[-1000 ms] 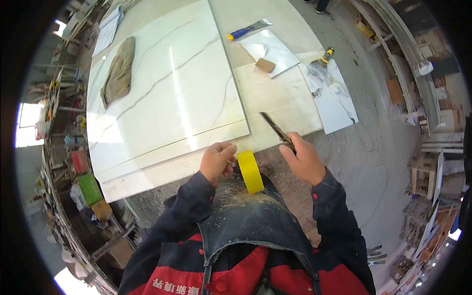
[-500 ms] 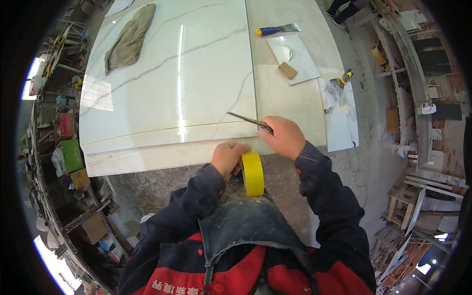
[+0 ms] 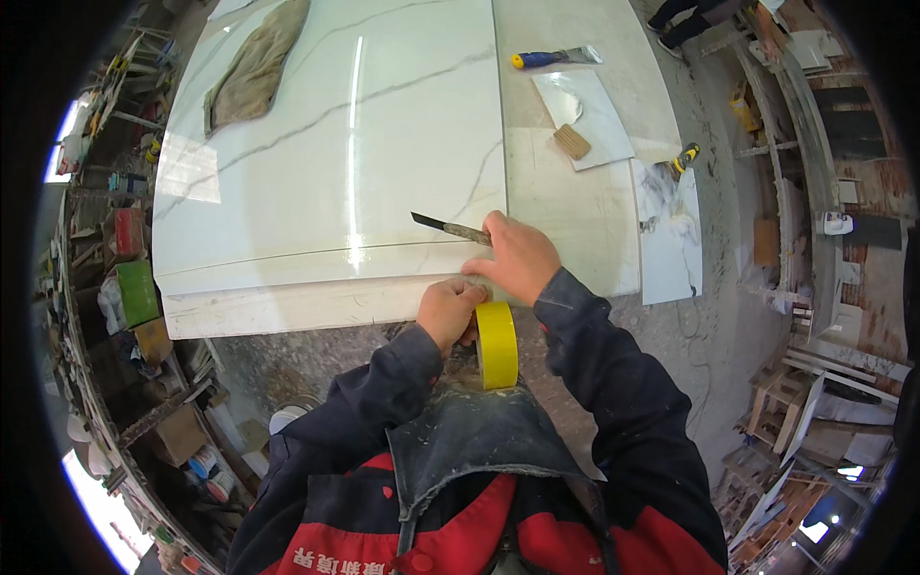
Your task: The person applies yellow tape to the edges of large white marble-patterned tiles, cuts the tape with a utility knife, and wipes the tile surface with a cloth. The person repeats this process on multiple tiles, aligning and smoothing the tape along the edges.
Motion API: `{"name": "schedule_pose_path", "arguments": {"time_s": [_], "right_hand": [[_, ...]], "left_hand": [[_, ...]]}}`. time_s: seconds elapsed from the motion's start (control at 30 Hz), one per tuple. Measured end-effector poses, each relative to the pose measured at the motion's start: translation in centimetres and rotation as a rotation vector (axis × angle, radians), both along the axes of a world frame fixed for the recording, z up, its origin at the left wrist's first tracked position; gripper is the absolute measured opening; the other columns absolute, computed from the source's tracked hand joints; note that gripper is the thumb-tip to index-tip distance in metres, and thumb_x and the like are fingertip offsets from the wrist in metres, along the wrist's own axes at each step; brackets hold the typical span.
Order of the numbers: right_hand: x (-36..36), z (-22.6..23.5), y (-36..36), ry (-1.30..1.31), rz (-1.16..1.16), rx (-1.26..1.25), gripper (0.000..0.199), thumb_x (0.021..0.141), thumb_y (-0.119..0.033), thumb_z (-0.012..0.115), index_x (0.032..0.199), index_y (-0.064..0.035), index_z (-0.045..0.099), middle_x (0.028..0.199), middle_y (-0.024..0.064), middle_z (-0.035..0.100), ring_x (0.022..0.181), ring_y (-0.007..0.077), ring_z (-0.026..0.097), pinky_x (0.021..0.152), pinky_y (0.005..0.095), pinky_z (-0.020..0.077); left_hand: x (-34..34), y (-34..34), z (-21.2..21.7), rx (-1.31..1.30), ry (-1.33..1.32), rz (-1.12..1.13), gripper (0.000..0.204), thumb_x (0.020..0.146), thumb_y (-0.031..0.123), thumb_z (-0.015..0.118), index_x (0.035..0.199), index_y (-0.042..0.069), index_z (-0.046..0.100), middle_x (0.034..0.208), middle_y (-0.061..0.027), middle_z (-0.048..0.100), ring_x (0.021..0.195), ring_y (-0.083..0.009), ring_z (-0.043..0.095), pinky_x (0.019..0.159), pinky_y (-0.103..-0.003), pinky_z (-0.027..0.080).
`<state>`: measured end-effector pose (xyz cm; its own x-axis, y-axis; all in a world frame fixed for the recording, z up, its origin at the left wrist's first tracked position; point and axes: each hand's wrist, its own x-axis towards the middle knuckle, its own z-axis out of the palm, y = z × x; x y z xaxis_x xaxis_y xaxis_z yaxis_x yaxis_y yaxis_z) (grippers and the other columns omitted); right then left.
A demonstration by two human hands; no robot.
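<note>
A roll of yellow tape [image 3: 497, 347] hangs from my left hand [image 3: 450, 313], whose fingers are closed on it near the slab's front edge. My right hand [image 3: 518, 257] is wrapped round the handle of a dark-bladed knife [image 3: 450, 228], its blade pointing left above the slab. The thumb of the right hand comes close to the left fingertips; whether they touch I cannot tell. Below both hands lies a glossy white slab [image 3: 287, 206] with grey veins, and a thin line runs across it near its front edge.
A brown cloth [image 3: 254, 77] lies at the slab's far left. To the right are a scraper [image 3: 556, 57], a small wooden block [image 3: 572, 143] on a white tile piece [image 3: 604, 134], and a yellow-black tool [image 3: 686, 157] by a veined offcut [image 3: 671, 240]. Cluttered shelves [image 3: 144, 287] stand left. Another person's legs [image 3: 676, 29] show at far right.
My right hand has moved left and down toward my left hand, carrying the knife. The left hand still holds the tape roll. The view has shifted slightly.
</note>
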<state>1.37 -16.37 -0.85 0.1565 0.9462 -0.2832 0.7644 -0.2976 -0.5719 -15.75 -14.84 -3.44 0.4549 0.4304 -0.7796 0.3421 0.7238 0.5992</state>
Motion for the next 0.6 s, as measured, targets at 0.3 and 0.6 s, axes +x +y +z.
{"name": "schedule_pose_path", "arguments": {"time_s": [0.3, 0.6], "right_hand": [[4.3, 4.4, -4.7, -0.211, 0.366, 0.034, 0.017, 0.092, -0.025, 0.066, 0.095, -0.0079, 0.063, 0.087, 0.0134, 0.065, 0.085, 0.0361, 0.067, 0.071, 0.0479, 0.0525], [2.7, 2.0, -4.2, -0.274, 0.371, 0.118, 0.012, 0.091, -0.021, 0.064, 0.087, -0.0096, 0.063, 0.083, 0.0118, 0.062, 0.081, 0.0347, 0.065, 0.070, 0.0475, 0.0521]], "left_hand": [[0.0, 0.0, -0.3, 0.024, 0.021, -0.013, 0.024, 0.096, 0.020, 0.064, 0.091, -0.003, 0.066, 0.067, -0.0090, 0.062, 0.044, -0.0153, 0.053, 0.040, -0.030, 0.040], [-0.1, -0.1, 0.0, 0.026, -0.021, 0.005, 0.024, 0.096, 0.019, 0.064, 0.090, -0.004, 0.066, 0.066, -0.0084, 0.061, 0.045, -0.0155, 0.053, 0.041, -0.030, 0.041]]}}
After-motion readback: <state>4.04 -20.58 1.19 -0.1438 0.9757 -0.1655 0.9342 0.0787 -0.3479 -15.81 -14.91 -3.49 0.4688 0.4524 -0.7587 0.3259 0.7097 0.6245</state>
